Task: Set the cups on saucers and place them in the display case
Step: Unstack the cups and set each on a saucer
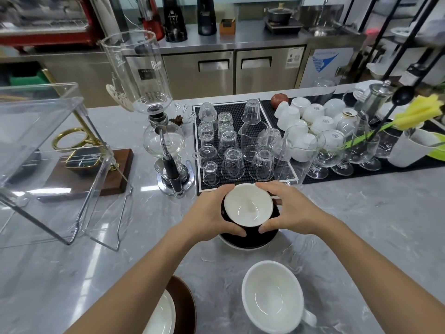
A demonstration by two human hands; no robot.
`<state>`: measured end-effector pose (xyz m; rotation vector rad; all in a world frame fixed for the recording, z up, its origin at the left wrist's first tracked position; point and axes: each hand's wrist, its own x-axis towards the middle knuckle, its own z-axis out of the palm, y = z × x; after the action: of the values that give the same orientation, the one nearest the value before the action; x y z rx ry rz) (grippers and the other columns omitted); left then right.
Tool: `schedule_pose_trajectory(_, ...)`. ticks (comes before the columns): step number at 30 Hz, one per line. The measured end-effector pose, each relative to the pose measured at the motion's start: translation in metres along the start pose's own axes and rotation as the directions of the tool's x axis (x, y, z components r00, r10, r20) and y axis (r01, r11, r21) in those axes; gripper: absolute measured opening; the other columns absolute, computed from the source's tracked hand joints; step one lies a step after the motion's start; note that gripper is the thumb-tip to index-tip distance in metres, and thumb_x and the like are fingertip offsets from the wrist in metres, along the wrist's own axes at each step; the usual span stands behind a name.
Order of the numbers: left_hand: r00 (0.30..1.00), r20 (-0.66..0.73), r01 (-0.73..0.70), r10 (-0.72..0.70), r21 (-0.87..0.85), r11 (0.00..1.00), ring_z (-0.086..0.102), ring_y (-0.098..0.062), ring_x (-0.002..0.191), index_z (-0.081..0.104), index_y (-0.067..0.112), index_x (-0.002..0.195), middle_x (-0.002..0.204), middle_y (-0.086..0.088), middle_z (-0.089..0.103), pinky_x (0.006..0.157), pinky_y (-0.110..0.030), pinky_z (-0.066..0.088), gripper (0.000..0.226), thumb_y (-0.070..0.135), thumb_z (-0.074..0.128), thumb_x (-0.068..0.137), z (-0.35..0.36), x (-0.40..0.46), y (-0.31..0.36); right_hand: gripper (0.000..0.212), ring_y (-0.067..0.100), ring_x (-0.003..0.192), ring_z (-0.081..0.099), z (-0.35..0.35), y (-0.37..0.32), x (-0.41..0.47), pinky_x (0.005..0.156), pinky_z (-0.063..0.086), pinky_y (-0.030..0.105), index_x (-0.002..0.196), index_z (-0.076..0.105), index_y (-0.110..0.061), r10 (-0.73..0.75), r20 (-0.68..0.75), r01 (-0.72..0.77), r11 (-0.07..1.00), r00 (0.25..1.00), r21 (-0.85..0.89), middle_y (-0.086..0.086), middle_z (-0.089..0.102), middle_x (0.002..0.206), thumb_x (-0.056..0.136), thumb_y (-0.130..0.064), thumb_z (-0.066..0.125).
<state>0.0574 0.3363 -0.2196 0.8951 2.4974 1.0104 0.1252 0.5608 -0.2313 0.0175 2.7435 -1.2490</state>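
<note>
Both hands are around one cup. The left hand (212,213) and the right hand (289,208) each curl in a snug grip on a side of the black cup (249,208), which is white inside. The fingers are bent round it, not spread wide. The cup sits over the black saucer (250,241), near the middle of the desk (361,237). I cannot tell if the cup is resting on the saucer or just above it.

The display case (48,153) is the clear box at the left side of the desk. Its open side seems to face the cup. So the cup and saucer must go left and a little toward the far edge to get inside. The left hand is the nearer one to the case, and I think it would lead the way.

The siphon coffee maker (163,145) stands just beside the path, between the case and the mat of glasses (231,145). A bump there could knock it.

A white cup (273,297) waits near the front edge. A brown saucer (183,307) with a white dish on it lies by the front edge too, left of that cup.
</note>
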Motion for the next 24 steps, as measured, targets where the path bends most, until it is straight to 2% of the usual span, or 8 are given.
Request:
schedule_pose_trajectory(4,1.0,0.005,-0.006,0.006,0.001,1.0,0.053,-0.001,0.104,0.054,0.026,0.135,0.111,0.021,0.058,0.088,-0.017,0.044,0.095,0.039,0.099,0.052,0.001,-0.001,-0.001,0.11,0.009,0.134,0.043,0.002,0.003,-0.002,0.114,0.037,0.041,0.146,0.044,-0.026,-0.012,-0.011,0.012,1.0,1.0,0.004,-0.008,0.045,0.144,0.049,-0.038,0.095)
schedule_pose_trajectory(6,1.0,0.026,-0.011,0.01,0.012,1.0,0.052,0.0,0.107,0.052,0.026,0.139,0.114,0.024,0.055,0.087,-0.008,0.04,0.099,0.04,0.098,0.053,0.0,-0.002,-0.003,0.111,0.004,0.136,0.04,0.001,0.004,-0.004,0.116,0.035,0.034,0.148,0.04,-0.027,-0.019,0.008,0.019,0.999,1.0,0.032,-0.011,0.043,0.147,0.052,-0.035,0.095)
schedule_pose_trajectory(9,0.998,0.033,0.05,-0.05,-0.013,0.999,0.051,-0.003,0.126,0.043,0.026,0.149,0.141,0.019,0.052,0.105,-0.023,0.043,0.116,0.06,0.092,0.05,-0.006,-0.005,-0.013,0.103,-0.002,0.13,0.047,-0.004,0.004,-0.012,0.11,0.037,0.019,0.149,0.038,-0.024,0.002,-0.004,-0.002,0.987,1.0,0.161,-0.012,0.049,0.142,0.062,-0.023,0.093)
schedule_pose_trajectory(10,0.996,-0.003,0.093,-0.093,-0.068,0.993,0.054,-0.005,0.126,0.047,0.026,0.147,0.142,0.015,0.055,0.106,-0.028,0.046,0.107,0.063,0.087,0.055,-0.008,-0.005,-0.02,0.093,0.0,0.125,0.052,-0.006,0.005,-0.014,0.107,0.041,0.019,0.146,0.042,-0.023,0.022,-0.049,-0.011,0.978,0.999,0.21,-0.01,0.054,0.137,0.067,-0.02,0.09)
schedule_pose_trajectory(13,0.961,-0.183,0.169,-0.208,-0.206,0.964,0.069,-0.008,0.097,0.07,0.03,0.106,0.102,0.009,0.074,0.09,-0.034,0.057,0.022,0.044,0.071,0.088,-0.014,-0.005,-0.035,0.048,0.017,0.106,0.066,-0.011,0.009,-0.02,0.092,0.054,0.026,0.125,0.061,-0.017,0.111,-0.242,-0.031,0.949,0.964,0.315,0.0,0.068,0.114,0.081,-0.012,0.079)
schedule_pose_trajectory(14,0.943,-0.232,0.196,-0.239,-0.193,0.961,0.07,-0.013,0.087,0.071,0.029,0.094,0.089,0.006,0.075,0.083,-0.036,0.058,0.009,0.037,0.067,0.093,-0.015,-0.005,-0.039,0.037,0.022,0.099,0.068,-0.009,0.012,-0.02,0.085,0.055,0.026,0.118,0.065,-0.014,0.141,-0.295,-0.048,0.952,0.945,0.301,0.003,0.07,0.107,0.083,-0.01,0.077)
schedule_pose_trajectory(19,0.92,-0.175,0.331,-0.351,-0.13,0.934,0.071,-0.021,0.068,0.073,0.023,0.075,0.065,0.002,0.072,0.074,-0.042,0.06,0.011,0.02,0.072,0.086,-0.007,-0.003,-0.056,0.015,0.029,0.073,0.067,0.013,0.029,-0.016,0.076,0.057,0.042,0.096,0.072,-0.016,0.287,-0.334,-0.217,0.948,0.898,0.233,0.008,0.072,0.082,0.082,-0.018,0.077)
schedule_pose_trajectory(24,0.916,-0.115,0.373,-0.384,-0.107,0.922,0.062,-0.013,0.056,0.071,0.021,0.068,0.059,0.002,0.07,0.065,-0.035,0.055,0.021,0.027,0.073,0.089,0.004,0.003,-0.056,0.014,0.013,0.061,0.061,0.025,0.029,-0.017,0.056,0.04,0.024,0.081,0.066,-0.019,0.345,-0.383,-0.326,0.938,0.857,0.116,0.006,0.068,0.065,0.083,-0.029,0.074)
